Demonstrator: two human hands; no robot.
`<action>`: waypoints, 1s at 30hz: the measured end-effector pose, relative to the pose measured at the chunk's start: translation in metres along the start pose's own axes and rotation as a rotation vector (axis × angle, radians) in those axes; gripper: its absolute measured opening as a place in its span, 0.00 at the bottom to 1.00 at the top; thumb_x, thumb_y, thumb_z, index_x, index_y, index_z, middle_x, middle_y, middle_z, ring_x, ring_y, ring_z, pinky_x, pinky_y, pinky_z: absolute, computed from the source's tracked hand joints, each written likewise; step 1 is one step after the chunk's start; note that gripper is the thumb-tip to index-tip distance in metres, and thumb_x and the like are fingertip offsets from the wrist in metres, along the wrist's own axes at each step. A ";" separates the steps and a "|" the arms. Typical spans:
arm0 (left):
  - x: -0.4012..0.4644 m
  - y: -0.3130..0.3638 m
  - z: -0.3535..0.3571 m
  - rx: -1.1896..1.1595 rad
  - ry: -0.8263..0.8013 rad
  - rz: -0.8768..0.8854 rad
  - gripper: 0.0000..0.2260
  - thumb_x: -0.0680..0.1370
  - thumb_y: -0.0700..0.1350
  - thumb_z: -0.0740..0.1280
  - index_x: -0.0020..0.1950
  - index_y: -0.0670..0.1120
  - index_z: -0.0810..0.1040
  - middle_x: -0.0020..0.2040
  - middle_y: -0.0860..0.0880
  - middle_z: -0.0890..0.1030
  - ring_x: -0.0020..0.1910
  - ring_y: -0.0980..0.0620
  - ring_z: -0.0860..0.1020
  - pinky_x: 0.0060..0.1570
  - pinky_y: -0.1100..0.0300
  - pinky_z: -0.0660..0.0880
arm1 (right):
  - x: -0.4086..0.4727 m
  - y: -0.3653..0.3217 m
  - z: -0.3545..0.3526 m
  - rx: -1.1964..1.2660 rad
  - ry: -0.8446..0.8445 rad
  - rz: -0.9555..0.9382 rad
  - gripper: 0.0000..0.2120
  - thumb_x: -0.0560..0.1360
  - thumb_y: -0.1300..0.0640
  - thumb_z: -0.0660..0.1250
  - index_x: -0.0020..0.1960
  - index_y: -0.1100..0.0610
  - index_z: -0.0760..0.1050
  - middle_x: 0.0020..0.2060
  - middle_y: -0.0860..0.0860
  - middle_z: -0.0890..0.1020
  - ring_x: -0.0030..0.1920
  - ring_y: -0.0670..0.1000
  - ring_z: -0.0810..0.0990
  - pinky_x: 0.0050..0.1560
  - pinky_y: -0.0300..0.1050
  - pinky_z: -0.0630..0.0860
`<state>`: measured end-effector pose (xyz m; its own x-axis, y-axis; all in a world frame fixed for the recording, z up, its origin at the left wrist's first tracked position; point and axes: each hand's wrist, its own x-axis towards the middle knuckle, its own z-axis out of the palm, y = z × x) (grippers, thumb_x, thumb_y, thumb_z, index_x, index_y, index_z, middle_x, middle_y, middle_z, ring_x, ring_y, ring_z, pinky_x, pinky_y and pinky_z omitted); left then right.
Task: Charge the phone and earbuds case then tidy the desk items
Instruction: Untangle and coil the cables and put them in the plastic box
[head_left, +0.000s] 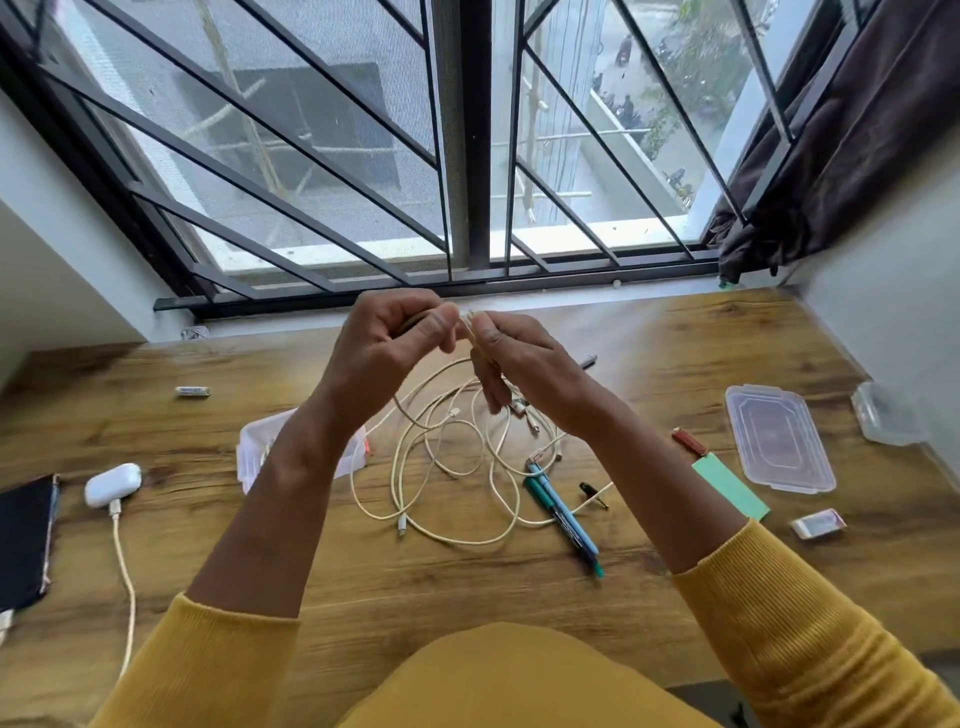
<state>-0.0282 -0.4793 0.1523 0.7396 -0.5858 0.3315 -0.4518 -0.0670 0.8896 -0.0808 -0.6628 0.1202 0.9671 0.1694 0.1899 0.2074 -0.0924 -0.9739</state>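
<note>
Both hands are raised above the wooden desk (675, 364), close together. My left hand (395, 343) and my right hand (514, 358) pinch a cream charging cable between them; its strands hang down from the right hand. The rest of the cable tangle (452, 467) lies in loops on the desk below. At the left a white earbuds case (111, 483) lies with a cable (124, 571) plugged into it. A dark phone (23, 545) lies at the far left edge, partly cut off.
A clear plastic box (249, 452) sits behind my left forearm. Its lid (779, 439) lies at the right, with another clear container (883, 415) near the wall. Pens (561, 514), a green pad (730, 486), an eraser (818, 524), a brown clip (688, 441) and a battery (192, 391) are scattered about.
</note>
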 end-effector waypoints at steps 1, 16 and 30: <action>0.001 -0.002 -0.001 0.016 0.020 -0.002 0.16 0.84 0.44 0.66 0.39 0.37 0.79 0.28 0.56 0.74 0.28 0.62 0.70 0.35 0.65 0.71 | -0.001 -0.003 0.001 0.006 -0.031 0.020 0.24 0.90 0.52 0.49 0.54 0.64 0.80 0.28 0.61 0.71 0.25 0.56 0.69 0.29 0.48 0.72; -0.009 -0.036 0.018 -0.010 0.249 -0.084 0.19 0.86 0.54 0.60 0.39 0.47 0.76 0.28 0.44 0.67 0.26 0.54 0.64 0.28 0.59 0.61 | -0.004 -0.032 -0.009 0.504 -0.150 0.005 0.23 0.89 0.53 0.45 0.61 0.64 0.75 0.27 0.49 0.69 0.31 0.53 0.70 0.59 0.59 0.68; -0.031 -0.021 0.048 0.278 -0.029 -0.084 0.11 0.87 0.48 0.65 0.53 0.47 0.87 0.30 0.58 0.77 0.30 0.66 0.74 0.35 0.67 0.66 | 0.005 -0.020 -0.013 0.355 0.141 -0.048 0.17 0.89 0.58 0.51 0.71 0.59 0.74 0.74 0.61 0.76 0.78 0.53 0.71 0.82 0.58 0.57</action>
<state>-0.0662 -0.4985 0.1081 0.7675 -0.5912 0.2480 -0.5119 -0.3322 0.7922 -0.0786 -0.6729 0.1426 0.9733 0.0262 0.2278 0.2132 0.2621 -0.9412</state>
